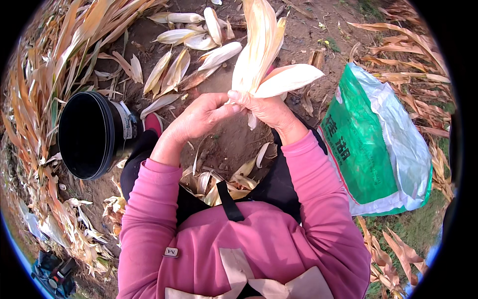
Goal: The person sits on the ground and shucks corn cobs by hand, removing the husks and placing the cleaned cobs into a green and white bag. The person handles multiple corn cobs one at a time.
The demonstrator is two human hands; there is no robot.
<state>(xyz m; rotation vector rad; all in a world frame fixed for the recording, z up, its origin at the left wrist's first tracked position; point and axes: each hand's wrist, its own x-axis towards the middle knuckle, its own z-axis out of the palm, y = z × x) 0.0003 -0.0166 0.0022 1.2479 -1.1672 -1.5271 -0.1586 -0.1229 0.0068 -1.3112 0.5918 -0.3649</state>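
Pale dry corn husks (pixel 257 48) fan up and to the right from my two hands, which meet at their lower end. My right hand (pixel 267 108) is closed on the base of the husks, thumb on top. The fingers of my left hand (pixel 211 112) pinch at the same base from the left. Whether an ear is inside the husks cannot be told. Several ears of corn in their husks (pixel 198 39) lie on the soil beyond my hands, with more husked ears (pixel 162 71) to the left.
A black plastic bucket (pixel 84 134) lies open towards me at the left. A green and white woven sack (pixel 368 149) is on the right. Dry corn stalks (pixel 41 93) pile up along the left. Loose husks (pixel 239 183) lie between my legs, and a dark bag (pixel 56 274) sits lower left.
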